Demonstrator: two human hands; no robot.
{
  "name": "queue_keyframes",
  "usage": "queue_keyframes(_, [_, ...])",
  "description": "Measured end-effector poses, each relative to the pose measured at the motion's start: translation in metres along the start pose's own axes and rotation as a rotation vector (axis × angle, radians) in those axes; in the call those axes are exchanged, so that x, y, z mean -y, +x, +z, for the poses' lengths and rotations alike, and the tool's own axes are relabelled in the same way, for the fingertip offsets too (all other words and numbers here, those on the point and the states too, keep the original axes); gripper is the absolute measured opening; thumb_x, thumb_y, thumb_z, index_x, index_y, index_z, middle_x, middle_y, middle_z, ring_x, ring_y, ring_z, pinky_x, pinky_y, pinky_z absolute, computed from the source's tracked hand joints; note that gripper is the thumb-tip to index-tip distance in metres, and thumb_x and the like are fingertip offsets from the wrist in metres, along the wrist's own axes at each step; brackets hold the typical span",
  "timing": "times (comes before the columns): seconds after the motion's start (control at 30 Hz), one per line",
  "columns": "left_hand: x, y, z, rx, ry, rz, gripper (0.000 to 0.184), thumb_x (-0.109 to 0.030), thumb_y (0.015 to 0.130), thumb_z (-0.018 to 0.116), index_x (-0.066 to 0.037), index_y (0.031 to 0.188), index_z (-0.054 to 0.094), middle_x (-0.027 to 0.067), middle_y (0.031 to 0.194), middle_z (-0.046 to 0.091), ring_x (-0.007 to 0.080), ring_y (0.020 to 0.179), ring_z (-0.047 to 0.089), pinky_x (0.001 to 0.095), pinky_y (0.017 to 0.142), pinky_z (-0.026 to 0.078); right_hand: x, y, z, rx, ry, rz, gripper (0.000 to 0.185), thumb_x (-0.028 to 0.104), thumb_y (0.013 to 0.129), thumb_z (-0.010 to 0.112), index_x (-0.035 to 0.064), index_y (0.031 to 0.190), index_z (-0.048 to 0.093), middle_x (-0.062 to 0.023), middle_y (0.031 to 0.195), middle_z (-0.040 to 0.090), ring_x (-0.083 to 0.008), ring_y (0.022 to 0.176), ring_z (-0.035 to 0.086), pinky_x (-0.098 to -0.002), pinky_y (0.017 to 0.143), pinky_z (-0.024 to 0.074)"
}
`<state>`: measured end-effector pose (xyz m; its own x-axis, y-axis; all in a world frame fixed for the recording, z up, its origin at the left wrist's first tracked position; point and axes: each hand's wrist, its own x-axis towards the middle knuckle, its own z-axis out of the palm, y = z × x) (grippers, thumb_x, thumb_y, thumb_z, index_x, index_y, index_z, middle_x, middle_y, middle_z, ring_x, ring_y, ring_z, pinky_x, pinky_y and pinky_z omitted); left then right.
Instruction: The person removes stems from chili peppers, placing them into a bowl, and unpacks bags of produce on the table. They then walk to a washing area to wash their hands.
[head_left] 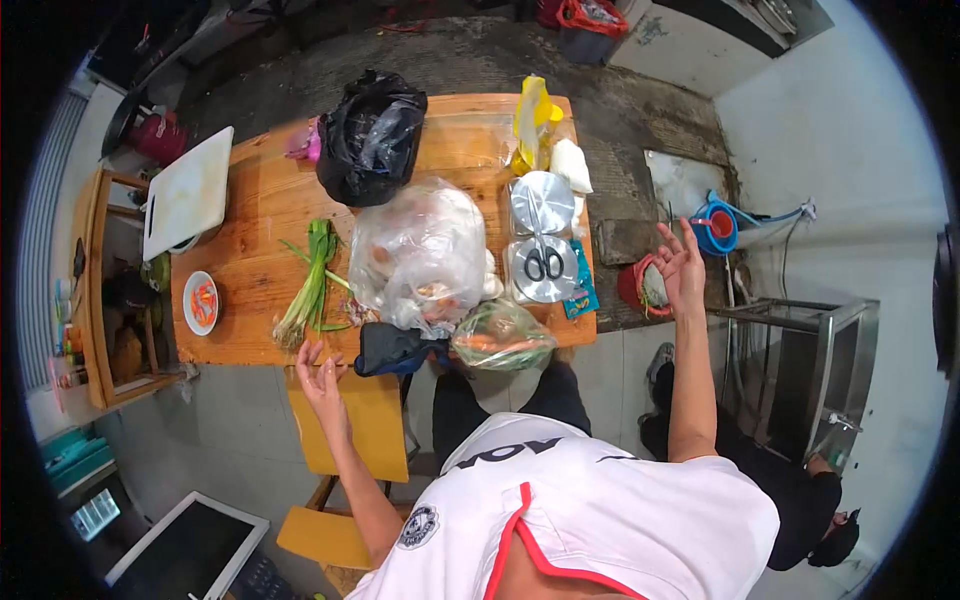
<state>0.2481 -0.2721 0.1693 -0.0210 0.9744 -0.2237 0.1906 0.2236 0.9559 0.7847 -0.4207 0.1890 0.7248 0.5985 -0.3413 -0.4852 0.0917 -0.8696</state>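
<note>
My left hand is open and empty at the near edge of the wooden table, fingers loosely spread. Just beyond it lies a bunch of green onions, roots toward me. My right hand is raised off the table's right side, palm up, fingers apart, holding nothing. Nearest to it on the table are black-handled scissors, resting across two round metal lids, and a teal packet. A large clear plastic bag fills the middle, with a bag of carrots in front.
A white bowl of cut orange pieces and a white cutting board stand left. A black plastic bag and an oil bottle are at the back. Yellow chairs stand below. Another person is at lower right.
</note>
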Motion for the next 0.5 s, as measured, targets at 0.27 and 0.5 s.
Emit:
queue_keyframes(0.27, [-0.084, -0.025, 0.153, 0.114, -0.13, 0.116, 0.047, -0.018, 0.097, 0.055, -0.008, 0.14, 0.038, 0.0124, 0.132, 0.049, 0.02, 0.103, 0.058, 0.0323, 0.085, 0.05, 0.017, 0.024, -0.173, -0.005, 0.248, 0.179, 0.043, 0.038, 0.099, 0.048, 0.0093, 0.131, 0.048, -0.012, 0.118, 0.059, -0.0139, 0.08, 0.061, -0.0316, 0.07, 0.0538])
queue_keyframes(0.5, [-0.127, -0.09, 0.383, 0.261, -0.163, 0.145, 0.051, -0.017, 0.094, 0.055, -0.007, 0.14, 0.037, 0.0129, 0.13, 0.049, 0.0207, 0.102, 0.06, 0.033, 0.086, 0.051, 0.067, 0.096, -0.417, -0.34, 0.487, 0.209, 0.033, 0.028, 0.096, 0.052, 0.0063, 0.121, 0.057, -0.0096, 0.115, 0.06, -0.0191, 0.093, 0.055, -0.0349, 0.079, 0.0468])
